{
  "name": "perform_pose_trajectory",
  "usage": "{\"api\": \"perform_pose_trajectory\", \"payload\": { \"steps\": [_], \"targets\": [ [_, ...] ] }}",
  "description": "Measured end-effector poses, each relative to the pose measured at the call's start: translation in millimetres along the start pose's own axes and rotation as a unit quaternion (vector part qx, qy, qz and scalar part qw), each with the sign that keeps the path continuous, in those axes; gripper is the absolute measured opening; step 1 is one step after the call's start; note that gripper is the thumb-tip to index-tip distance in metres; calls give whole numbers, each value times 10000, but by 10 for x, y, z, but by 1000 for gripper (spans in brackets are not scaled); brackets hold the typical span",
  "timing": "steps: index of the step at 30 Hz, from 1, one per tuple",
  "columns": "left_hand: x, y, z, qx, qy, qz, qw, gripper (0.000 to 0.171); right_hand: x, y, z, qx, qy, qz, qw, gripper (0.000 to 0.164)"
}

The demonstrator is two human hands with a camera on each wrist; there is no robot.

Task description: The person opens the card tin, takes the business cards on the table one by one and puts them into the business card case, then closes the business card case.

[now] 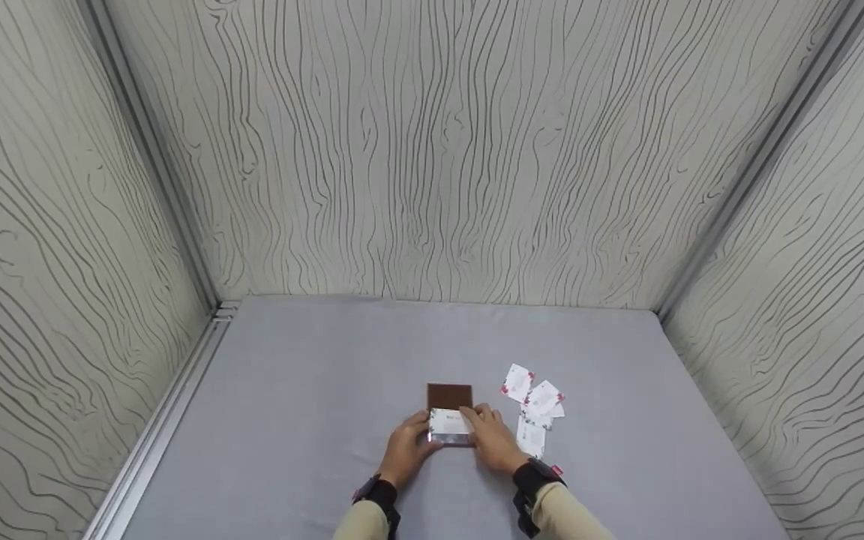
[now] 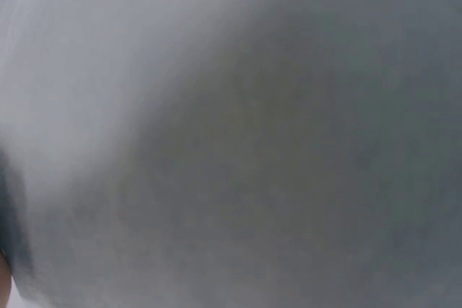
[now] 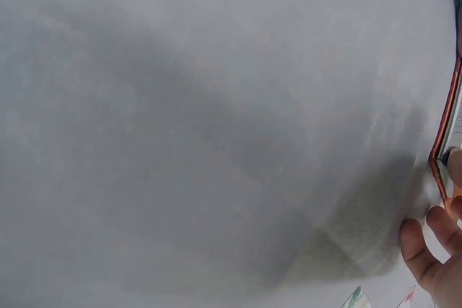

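Pinching the brown card holder (image 1: 450, 394), the left hand (image 1: 404, 452) faces the right hand (image 1: 496, 441), which touches the white card (image 1: 445, 421) between them; whether pinching, I can't tell. Floral cards (image 1: 544, 396) lie just rightward.

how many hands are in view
2: the left hand at the left side of the brown card holder, the right hand at its right side.

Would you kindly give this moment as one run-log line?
Left hand: holds brown holder | Right hand: touches white card at holder | Other cards: on table, right of holder
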State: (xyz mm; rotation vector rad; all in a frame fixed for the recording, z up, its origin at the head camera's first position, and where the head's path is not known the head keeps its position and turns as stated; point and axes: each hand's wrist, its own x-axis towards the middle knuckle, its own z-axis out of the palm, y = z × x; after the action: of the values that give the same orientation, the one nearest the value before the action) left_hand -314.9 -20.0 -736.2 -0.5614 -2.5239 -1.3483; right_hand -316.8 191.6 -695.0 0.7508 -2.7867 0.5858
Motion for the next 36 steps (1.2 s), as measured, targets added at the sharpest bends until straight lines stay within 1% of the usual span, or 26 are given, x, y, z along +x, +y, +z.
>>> {"api": "perform_pose_trajectory", "payload": {
  "steps": [2, 5, 10, 17, 20, 27, 30, 36],
  "targets": [
    [-2, 7, -7, -37, -10, -50, 10000, 41, 7, 4, 9, 30, -53, 100, 9999, 51],
    [0, 5, -7, -72, -16, -96, 9999, 41, 8, 13, 22, 136, -66, 194, 9997, 46],
    [5, -3, 0, -99, 2, -85, 9999, 40, 18, 36, 47, 341, 90, 284, 9990, 35],
    [16, -21, 30, -13, -37, -91, 10000, 43, 52, 56, 72, 157, 278, 310, 9990, 29],
    [19, -22, 39, 46, -23, -85, 10000, 44, 63, 55, 68, 176, 281, 376, 9987, 28],
    [4, 6, 14, 43, 101, 121, 9999, 39, 87, 45, 63, 92, 282, 324, 9990, 30],
    [2, 0, 11, 82, 75, 93, 9999, 38, 88, 45, 72, 56, 306, 262, 9992, 32],
    [19, -22, 9, 61, -23, -129, 9999, 42, 74, 64, 125, 20, 464, 100, 9989, 34]
  ]
}}
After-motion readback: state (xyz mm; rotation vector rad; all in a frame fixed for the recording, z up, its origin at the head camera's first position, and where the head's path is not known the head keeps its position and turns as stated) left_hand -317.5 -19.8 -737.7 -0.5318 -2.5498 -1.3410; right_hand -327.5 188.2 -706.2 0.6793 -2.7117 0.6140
